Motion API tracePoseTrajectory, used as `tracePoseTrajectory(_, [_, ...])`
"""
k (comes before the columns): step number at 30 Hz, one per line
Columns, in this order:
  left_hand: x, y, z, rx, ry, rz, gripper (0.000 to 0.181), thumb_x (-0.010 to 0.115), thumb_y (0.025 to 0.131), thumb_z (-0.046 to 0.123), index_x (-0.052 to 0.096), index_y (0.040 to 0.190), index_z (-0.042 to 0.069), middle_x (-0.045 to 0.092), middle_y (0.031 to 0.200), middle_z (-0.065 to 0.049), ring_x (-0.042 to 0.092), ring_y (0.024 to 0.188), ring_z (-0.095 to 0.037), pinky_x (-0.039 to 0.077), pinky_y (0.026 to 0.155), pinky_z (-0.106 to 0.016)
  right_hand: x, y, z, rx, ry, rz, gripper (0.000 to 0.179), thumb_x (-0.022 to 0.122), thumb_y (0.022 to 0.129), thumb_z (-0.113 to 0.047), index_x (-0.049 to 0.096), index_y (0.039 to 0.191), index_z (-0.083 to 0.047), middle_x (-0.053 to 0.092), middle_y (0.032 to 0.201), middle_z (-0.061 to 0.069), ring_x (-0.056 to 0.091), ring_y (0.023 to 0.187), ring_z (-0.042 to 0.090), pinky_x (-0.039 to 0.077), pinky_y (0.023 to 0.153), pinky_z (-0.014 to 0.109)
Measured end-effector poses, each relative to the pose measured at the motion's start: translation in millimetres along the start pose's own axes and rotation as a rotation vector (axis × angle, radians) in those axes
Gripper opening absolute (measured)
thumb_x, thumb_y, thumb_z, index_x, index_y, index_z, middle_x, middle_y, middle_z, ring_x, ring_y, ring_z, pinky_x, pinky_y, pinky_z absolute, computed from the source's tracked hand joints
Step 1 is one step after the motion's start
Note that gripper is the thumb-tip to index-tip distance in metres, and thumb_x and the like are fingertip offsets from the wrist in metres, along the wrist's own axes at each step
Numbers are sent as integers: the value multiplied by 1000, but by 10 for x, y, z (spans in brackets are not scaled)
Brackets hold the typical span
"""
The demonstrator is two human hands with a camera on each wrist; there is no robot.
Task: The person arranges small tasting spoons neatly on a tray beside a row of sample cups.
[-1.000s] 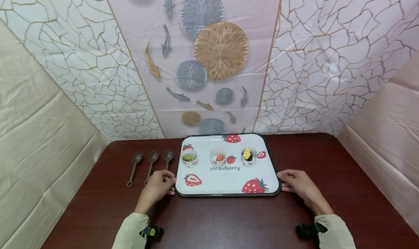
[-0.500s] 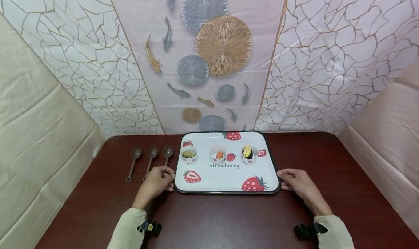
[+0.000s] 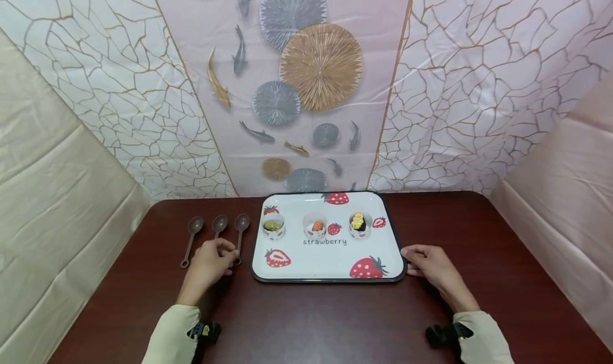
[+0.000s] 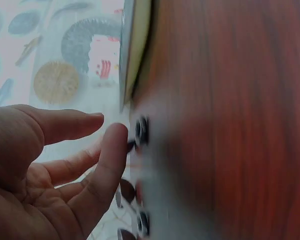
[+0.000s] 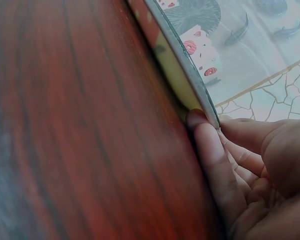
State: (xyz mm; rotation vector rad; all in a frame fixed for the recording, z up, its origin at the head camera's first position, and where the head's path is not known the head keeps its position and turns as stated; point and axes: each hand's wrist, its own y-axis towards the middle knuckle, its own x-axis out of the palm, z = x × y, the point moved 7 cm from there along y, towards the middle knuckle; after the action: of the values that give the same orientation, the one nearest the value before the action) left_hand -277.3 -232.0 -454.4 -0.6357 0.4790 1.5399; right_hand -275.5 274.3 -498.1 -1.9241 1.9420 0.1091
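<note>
A white rectangular tray with strawberry prints and a dark rim lies on the table. My right hand grips its right edge; in the right wrist view the fingers reach under the tray rim and the thumb is at its upper side. To the left of the tray, my left hand is apart from it, fingers relaxed and thumb spread from the index finger. It overlaps the handles of the middle spoon and right spoon. A third brown spoon lies farther left.
Three small printed cups stand in a row on the tray: a left cup with green food, a middle cup with something orange, a right cup with yellow and black food. A patterned cloth hangs behind the table.
My left hand has let go of the tray's left edge and moved left toward the spoons. The right hand stays at the right edge. The head view has shifted slightly.
</note>
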Motion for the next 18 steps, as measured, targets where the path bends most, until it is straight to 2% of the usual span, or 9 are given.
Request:
tracePoseTrajectory(4, [-71, 32, -66, -16, 59, -19, 22, 72, 100, 17, 69, 112, -2, 73, 87, -9, 73, 66, -17, 62, 64, -35, -4, -8, -5, -9, 8, 0, 38, 57, 109, -9, 58, 132, 21, 73, 103, 8, 67, 75, 6, 64, 69, 24])
tracePoseTrajectory(10, [-84, 53, -128, -44, 76, -91, 26, 74, 99, 17, 67, 109, -5, 75, 90, -10, 74, 70, -19, 65, 67, -38, 31, -3, -1, -20, 31, -21, 38, 57, 109, -8, 58, 131, 22, 74, 101, 7, 68, 75, 5, 64, 69, 24])
tracePoseTrajectory(15, [-73, 98, -88, -8, 119, -85, 27, 78, 97, 22, 68, 105, -2, 73, 85, -8, 73, 67, -18, 64, 64, -37, 19, 0, 8, -20, 33, -7, 38, 57, 109, -9, 58, 131, 22, 74, 103, 8, 68, 75, 5, 64, 69, 24])
tracePoseTrajectory(18, [-63, 116, -76, -12, 156, -73, 27, 78, 97, 25, 68, 102, 0, 72, 82, -7, 72, 65, -16, 61, 62, -36, 28, -5, 10, -28, 43, -11, 38, 57, 109, -8, 57, 131, 23, 74, 103, 8, 67, 75, 5, 64, 69, 23])
